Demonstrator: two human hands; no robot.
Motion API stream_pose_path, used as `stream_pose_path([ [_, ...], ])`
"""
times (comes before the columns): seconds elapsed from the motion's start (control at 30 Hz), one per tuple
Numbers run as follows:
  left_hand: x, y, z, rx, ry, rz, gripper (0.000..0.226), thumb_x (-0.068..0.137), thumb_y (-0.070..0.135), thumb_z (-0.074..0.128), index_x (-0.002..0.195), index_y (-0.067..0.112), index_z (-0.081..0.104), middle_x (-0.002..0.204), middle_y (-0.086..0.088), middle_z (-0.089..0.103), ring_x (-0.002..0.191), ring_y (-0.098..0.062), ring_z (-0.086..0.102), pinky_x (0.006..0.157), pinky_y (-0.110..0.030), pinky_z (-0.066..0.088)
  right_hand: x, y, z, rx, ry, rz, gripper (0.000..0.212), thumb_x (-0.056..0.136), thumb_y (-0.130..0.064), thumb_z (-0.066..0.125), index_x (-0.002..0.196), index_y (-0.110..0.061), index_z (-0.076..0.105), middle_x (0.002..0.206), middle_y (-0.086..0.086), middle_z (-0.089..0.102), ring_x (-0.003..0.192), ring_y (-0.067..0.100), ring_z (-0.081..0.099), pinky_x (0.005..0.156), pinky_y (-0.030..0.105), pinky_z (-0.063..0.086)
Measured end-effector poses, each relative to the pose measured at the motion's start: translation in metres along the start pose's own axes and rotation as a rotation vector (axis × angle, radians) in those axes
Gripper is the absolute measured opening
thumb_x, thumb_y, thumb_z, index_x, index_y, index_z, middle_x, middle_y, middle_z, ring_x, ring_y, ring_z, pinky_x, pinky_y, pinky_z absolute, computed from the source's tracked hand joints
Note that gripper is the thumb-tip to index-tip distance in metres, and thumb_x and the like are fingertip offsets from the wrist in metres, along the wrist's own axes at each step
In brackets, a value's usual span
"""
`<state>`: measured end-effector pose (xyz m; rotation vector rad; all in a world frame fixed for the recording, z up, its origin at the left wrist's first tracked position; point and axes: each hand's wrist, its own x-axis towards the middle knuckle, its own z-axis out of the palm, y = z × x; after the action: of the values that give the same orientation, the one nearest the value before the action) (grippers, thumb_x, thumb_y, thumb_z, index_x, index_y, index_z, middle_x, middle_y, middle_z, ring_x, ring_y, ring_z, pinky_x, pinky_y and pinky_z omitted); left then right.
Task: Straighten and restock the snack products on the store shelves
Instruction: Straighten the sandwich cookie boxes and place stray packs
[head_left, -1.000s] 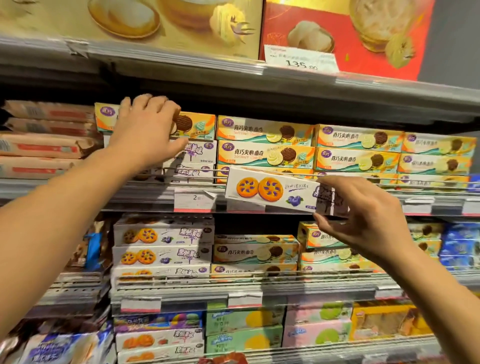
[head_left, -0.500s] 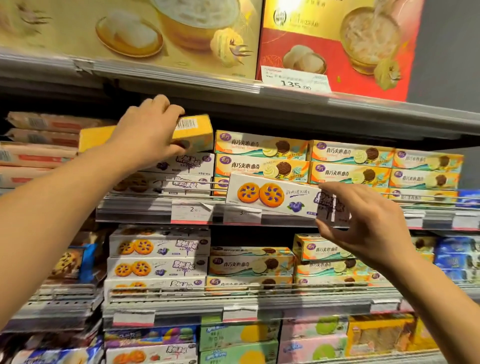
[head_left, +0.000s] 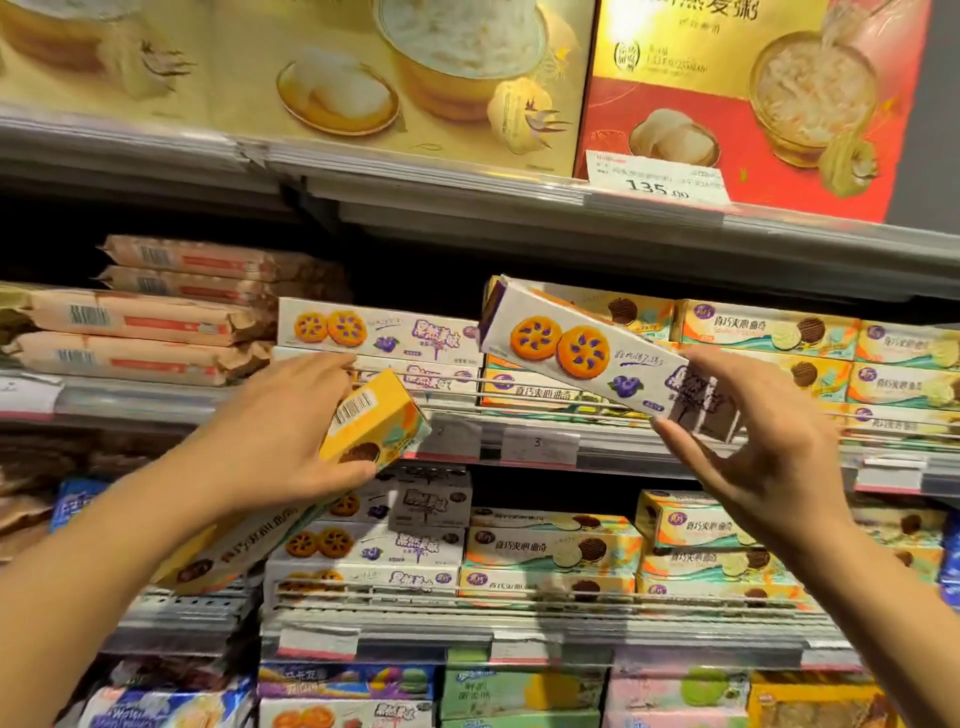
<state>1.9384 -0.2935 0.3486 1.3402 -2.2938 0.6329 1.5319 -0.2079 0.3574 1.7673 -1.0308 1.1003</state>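
**Snack boxes held before the shelf**

Yellow cardboard biscuit box (head_left: 371, 423) sits at 9 o'clock, the left hand (head_left: 280, 431) curled round it. White blueberry-biscuit box (head_left: 597, 358), tilted at 1 o'clock before the middle shelf (head_left: 675, 452), is pinched at its end by the right hand (head_left: 753, 441)
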Motion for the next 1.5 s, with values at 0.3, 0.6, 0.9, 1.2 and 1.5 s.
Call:
stream_pose_path([
  [0.3, -0.032, -0.011, 0.038, -0.070, -0.098, -0.068, 0.093, 0.073, 0.088, 0.035, 0.135, 0.019, 0.040, 0.168, -0.010, -0.013, 0.156, -0.024, -0.013, 0.127, -0.043, 0.000, 0.099, -0.052, 0.058, 0.018, -0.092, -0.085, 0.055, 0.081, -0.037, 0.077, 0.132, -0.019, 0.063, 0.126, 0.003, 0.069, 0.113, 0.029, 0.062, 0.090, 0.044, 0.052],
  [0.6, -0.034, -0.015, 0.043, -0.071, -0.102, -0.061, 0.075, 0.083, 0.077, 0.053, 0.130, 0.021, 0.036, 0.165, -0.003, -0.027, 0.154, -0.021, -0.019, 0.127, -0.043, 0.002, 0.182, -0.117, 0.118, 0.054, -0.272, -0.002, 0.052, 0.084, -0.041, 0.077, 0.131, -0.029, 0.058, 0.115, 0.002, 0.071, 0.103, 0.029, 0.064, 0.083, 0.041, 0.052],
  [0.9, -0.036, -0.015, 0.038, -0.098, -0.104, -0.056, 0.074, 0.084, 0.074, 0.054, 0.131, 0.019, 0.038, 0.166, -0.003, -0.024, 0.155, -0.020, -0.016, 0.128, -0.042, 0.000, 0.182, -0.101, 0.159, -0.143, -0.436, -0.042, 0.047, 0.101, -0.047, 0.049, 0.142, -0.026, 0.044, 0.135, 0.005, 0.064, 0.123, 0.031, 0.059, 0.114, 0.053, 0.033],
  [1.2, -0.033, 0.007, 0.027, -0.254, -0.054, -0.100, 0.086, 0.068, 0.090, 0.029, 0.128, 0.029, 0.040, 0.168, 0.008, -0.013, 0.156, -0.013, -0.008, 0.126, -0.041, 0.014, 0.125, -0.113, 0.115, 0.167, -0.278, -0.018, 0.044, 0.100, -0.047, 0.054, 0.134, -0.019, 0.059, 0.133, 0.000, 0.063, 0.122, 0.018, 0.057, 0.101, 0.040, 0.047],
  [1.5, -0.014, 0.045, 0.019, -0.398, 0.052, 0.069, 0.092, 0.071, 0.093, 0.035, 0.139, 0.031, 0.041, 0.168, 0.016, -0.001, 0.153, -0.003, -0.006, 0.120, -0.024, 0.003, 0.039, -0.106, 0.080, 0.720, -0.592, 0.154, 0.063, 0.085, -0.049, 0.077, 0.139, -0.035, 0.048, 0.122, -0.010, 0.065, 0.107, 0.009, 0.065, 0.083, 0.029, 0.058],
])
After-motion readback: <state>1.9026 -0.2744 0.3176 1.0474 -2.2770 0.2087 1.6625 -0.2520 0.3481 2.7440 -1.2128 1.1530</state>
